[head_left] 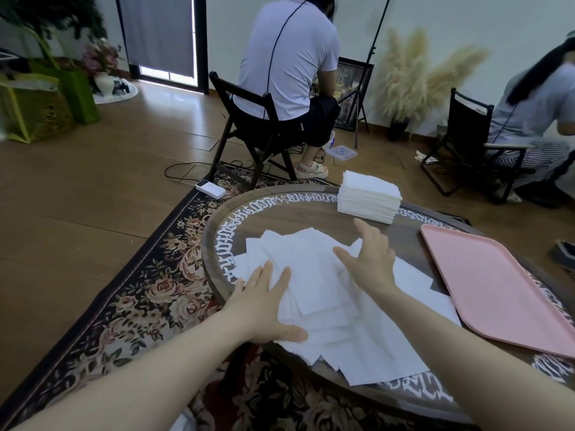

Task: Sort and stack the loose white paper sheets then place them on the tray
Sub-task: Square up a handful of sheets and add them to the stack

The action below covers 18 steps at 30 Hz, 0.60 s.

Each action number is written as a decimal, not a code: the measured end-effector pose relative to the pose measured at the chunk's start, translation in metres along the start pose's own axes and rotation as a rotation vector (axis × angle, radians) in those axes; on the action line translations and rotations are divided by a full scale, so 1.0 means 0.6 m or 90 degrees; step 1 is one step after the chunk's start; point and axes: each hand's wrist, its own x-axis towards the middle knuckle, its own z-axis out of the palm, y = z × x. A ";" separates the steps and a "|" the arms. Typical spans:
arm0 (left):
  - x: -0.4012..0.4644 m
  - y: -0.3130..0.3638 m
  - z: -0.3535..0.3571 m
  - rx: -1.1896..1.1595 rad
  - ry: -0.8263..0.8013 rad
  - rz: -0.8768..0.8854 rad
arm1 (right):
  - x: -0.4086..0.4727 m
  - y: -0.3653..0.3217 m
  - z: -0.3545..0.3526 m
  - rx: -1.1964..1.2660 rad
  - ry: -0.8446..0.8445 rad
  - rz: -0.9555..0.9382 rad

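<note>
Loose white paper sheets (pixel 314 275) lie scattered and overlapping across the near half of a round dark wooden table (pixel 314 209). My left hand (pixel 264 309) rests flat on the left side of the pile with fingers straight. My right hand (pixel 371 259) hovers over or touches the middle of the pile, fingers spread and straight. A tall neat stack of white sheets (pixel 368 200) stands at the table's far edge. A pink tray (pixel 497 287) sits on the right side of the table with nothing on it.
A person sits on a black folding chair (pixel 245 119) just beyond the table, back turned. Another person sits at the far right. A white power bank (pixel 210 188) and cables lie on the patterned rug (pixel 149 293).
</note>
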 end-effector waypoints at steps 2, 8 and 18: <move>0.001 0.004 -0.001 0.006 -0.002 -0.003 | 0.015 -0.001 -0.006 0.056 -0.101 -0.022; 0.001 0.003 0.006 0.020 0.013 -0.009 | 0.060 -0.032 -0.007 0.085 -0.325 0.187; -0.001 0.006 0.005 -0.029 0.032 -0.004 | 0.038 -0.046 -0.024 0.152 -0.544 0.279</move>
